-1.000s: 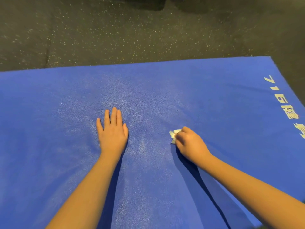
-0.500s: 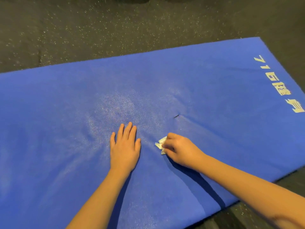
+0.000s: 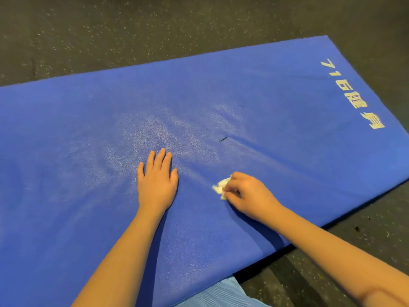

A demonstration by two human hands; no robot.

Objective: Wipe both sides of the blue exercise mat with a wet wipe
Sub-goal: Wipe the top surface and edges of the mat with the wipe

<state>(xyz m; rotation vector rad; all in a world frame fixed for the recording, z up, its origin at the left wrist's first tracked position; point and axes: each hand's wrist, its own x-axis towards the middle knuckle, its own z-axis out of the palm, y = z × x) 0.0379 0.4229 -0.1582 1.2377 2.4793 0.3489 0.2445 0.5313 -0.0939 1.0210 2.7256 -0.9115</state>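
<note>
The right hand (image 3: 250, 193) is closing its grip on a crumpled white wet wipe (image 3: 221, 187), the fingers curling over the wad and pinching it against the thumb so that only its left end is showing. Bunched this small, the wipe is likely giving the fingers something firm to press and drag. The wad is touching the blue exercise mat (image 3: 287, 107) near its middle, towards the near edge. The right wrist is lying low, and the forearm is reaching in from the lower right across that edge. Just to the left, apart from the wipe, the left hand (image 3: 157, 182) is pressing flat, its grip open, with the fingers straight, together and pointing away from the person. It is probably pinning the mat against sliding under the strokes. The mat is lying flat on a dark speckled floor (image 3: 155, 29) with its pale lettering (image 3: 352, 94) facing up, and a small dark mark (image 3: 223, 139) is sitting beyond the wipe.
</note>
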